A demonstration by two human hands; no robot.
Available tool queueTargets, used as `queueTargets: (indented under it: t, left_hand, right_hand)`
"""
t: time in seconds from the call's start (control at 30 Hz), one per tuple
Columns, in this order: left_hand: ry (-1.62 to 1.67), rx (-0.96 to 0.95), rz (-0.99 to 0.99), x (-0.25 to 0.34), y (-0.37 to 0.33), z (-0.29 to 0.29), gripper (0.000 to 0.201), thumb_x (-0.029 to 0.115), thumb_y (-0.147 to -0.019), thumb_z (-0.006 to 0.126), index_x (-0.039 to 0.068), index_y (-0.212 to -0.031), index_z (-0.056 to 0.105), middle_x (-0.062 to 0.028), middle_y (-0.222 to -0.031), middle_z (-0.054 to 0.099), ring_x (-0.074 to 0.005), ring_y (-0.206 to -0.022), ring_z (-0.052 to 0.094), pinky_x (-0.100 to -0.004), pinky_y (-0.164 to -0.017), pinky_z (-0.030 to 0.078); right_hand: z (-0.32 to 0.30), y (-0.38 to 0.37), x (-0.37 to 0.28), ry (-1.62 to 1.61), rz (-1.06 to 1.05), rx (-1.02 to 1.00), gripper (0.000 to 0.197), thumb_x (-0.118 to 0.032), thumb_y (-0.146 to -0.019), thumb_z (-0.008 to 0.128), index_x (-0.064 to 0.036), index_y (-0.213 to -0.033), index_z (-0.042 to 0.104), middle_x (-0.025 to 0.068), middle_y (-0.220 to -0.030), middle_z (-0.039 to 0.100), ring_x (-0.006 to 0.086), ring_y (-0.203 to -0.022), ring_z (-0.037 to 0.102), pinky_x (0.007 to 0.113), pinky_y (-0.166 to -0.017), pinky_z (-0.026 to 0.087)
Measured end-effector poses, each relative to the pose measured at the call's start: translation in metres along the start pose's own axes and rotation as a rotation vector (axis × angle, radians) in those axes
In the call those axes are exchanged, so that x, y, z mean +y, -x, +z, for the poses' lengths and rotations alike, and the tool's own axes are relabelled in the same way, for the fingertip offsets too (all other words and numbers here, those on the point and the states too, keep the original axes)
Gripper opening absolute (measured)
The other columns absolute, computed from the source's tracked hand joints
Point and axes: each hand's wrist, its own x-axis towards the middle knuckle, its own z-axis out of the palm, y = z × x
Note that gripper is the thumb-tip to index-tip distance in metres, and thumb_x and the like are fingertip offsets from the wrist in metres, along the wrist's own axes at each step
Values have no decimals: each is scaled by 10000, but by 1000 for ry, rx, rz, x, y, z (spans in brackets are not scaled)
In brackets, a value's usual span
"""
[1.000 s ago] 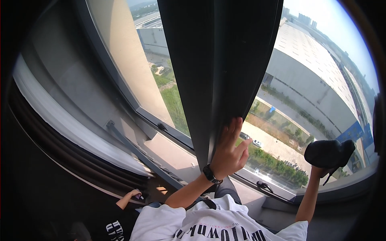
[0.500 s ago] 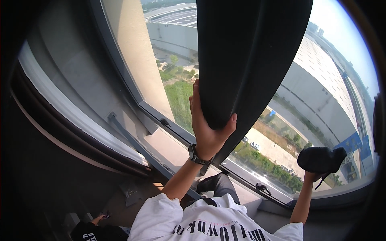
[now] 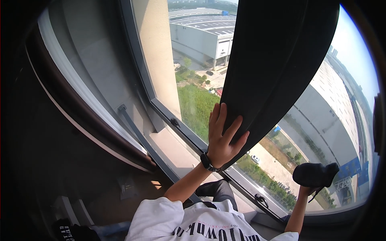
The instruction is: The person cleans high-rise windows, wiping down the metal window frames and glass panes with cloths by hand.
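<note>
Nearest is the person's white shirt (image 3: 161,217), with a knee in dark trousers (image 3: 221,190) beyond it, close to the pale sill (image 3: 165,145). The body seems to lean toward the glass, so balance is the first worry: a slipping knee or shoe would throw weight onto the arms.

The left hand (image 3: 227,138), a watch (image 3: 207,160) at its wrist, is spread wide with nothing in its grip, laid on the dark post (image 3: 273,72). It looks like a brace; a sweaty palm or a smooth face could let it slide.

The right hand (image 3: 309,189) shows little more than its heel, the rest being covered by a black mitt (image 3: 315,174), so I cannot tell how the fingers stand. The mitt is up before the right pane (image 3: 281,178), a thin strap (image 3: 315,195) hanging below it; whether it presses the glass is unclear. A loose fit might let it come off, and the strap could snag on the near handle (image 3: 261,199) if lowered there.

A second handle (image 3: 175,122) sits on the left frame. Should either latch be undone, hard pushing might swing a pane outward. Beyond, far below, lie a road (image 3: 267,154), greenery (image 3: 197,100) and large sheds (image 3: 325,110): anything dropped outside would fall a long way.
</note>
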Motion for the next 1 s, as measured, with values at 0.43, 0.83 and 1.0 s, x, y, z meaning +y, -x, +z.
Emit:
queueTargets:
  t: [0.43,0.83,1.0]
  left_hand:
    - [254,-129,-319,18,31,-28,609,88,-794,648,31,-1331,365,-209,-1399,377,-342,-1288,396,-413,-1032,361]
    - [300,-121,-428,38,23,-71,318,-9,-771,623,10,-1083,560,-120,-1047,598,-223,-919,604,-328,-823,475]
    - [350,-152,-324,56,17,-67,202,0,-769,623,-6,-967,587,-140,-910,612,-262,-799,622,-315,-713,484]
  right_hand:
    - [143,34,99,1184,-868,-781,239,-180,-862,595,-76,-1077,600,81,-1024,607,247,-965,569,355,-880,435]
    - [278,107,213,1078,-999,-1236,305,-136,-704,737,-51,-984,650,119,-949,632,306,-897,600,382,-798,452]
    - [254,111,218,1114,-910,-1283,262,-122,-662,739,-48,-898,651,124,-844,618,310,-786,594,393,-702,445]
